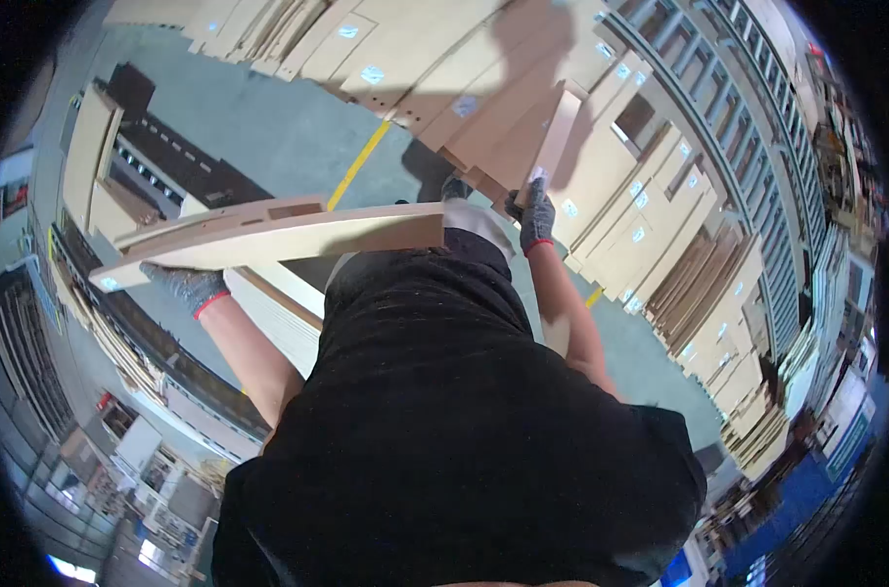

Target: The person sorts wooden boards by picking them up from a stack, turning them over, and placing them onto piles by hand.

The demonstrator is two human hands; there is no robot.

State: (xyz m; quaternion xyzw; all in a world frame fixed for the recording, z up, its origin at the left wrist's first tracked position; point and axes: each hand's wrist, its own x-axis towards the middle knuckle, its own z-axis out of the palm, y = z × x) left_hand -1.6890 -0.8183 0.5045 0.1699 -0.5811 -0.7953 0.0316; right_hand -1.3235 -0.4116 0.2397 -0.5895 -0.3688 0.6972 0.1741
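My left hand [188, 288], in a grey glove with a red cuff, is closed around the lower edge of some long wooden boards [307, 241]. They reach across in front of my body, and a piece with a cut-out slot lies behind the front one. My right hand [534, 213], gloved the same way, grips the near end of a narrow wooden board [560, 137]. That board points away from me over the stacked panels, with a small pale label near my fingers. My right fingers are partly hidden behind it.
Stacks of flat wooden panels [620, 215], many with labels, line the front and right. Beyond them runs a grey metal roller conveyor [728, 127]. A yellow line [358, 164] crosses the grey floor [297, 127]. More panels [90, 147] stand at the left.
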